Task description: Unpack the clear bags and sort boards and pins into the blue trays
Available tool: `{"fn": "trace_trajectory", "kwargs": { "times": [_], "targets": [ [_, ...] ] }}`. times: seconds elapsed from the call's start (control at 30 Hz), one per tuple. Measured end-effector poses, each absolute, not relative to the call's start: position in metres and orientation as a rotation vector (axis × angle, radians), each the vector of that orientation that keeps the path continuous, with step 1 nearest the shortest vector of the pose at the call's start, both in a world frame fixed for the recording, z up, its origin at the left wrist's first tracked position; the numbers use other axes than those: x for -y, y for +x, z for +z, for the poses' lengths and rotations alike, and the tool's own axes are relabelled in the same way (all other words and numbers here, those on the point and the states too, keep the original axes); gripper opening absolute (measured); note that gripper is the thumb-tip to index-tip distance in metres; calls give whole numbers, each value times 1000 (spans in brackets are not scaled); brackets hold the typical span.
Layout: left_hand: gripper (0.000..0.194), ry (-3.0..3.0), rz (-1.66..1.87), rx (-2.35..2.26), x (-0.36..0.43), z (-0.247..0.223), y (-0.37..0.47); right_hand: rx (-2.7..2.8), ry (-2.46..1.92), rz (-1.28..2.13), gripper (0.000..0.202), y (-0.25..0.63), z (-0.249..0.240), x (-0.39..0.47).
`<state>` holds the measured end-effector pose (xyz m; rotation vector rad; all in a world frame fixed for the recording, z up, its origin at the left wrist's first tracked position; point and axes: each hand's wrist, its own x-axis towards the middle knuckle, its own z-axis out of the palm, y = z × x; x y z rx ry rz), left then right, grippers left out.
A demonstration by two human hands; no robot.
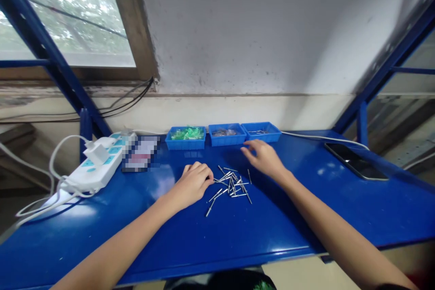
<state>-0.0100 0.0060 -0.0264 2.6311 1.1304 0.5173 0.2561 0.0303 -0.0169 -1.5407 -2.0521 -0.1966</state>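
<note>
A loose pile of thin silver blind rivets (pixel 234 183) lies on the blue tabletop (pixel 204 244). At the pile's left edge is my left hand (pixel 195 182), thumb and forefinger pinched on the end of a rivet. My right hand (pixel 263 157) hovers past the pile's upper right, fingers apart and holding nothing that I can see. Just beyond it stands a right blue bin (pixel 273 137) with a few metal pieces inside. The middle blue bin (pixel 234 140) contains small parts that I cannot make out. Green pieces (pixel 188 133) fill the left blue bin (pixel 185 145).
A white power strip (pixel 108 165) with a plugged-in charger (pixel 97 152) and looping cables occupies the left side. Beside it lies a pixelated flat object (pixel 141 154). A dark phone (pixel 355 161) rests at the right. Blue frame posts (pixel 362 124) rise at both ends, before the wall.
</note>
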Motion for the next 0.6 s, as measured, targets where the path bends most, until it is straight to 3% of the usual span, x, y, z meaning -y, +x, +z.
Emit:
{"fn": "trace_trajectory", "kwargs": {
  "times": [0.1,0.23,0.6],
  "targets": [
    [14,2566,639,-1183,-8,-24,-11,2251,-1200,-129,26,217,-20,-13],
    [14,2463,800,-1141,-7,-19,-11,2412,-966,-290,16,192,-24,1],
    [14,2342,1002,-1147,-1,-20,-8,2366,-913,-446,18,197,-21,2]
  ]
}}
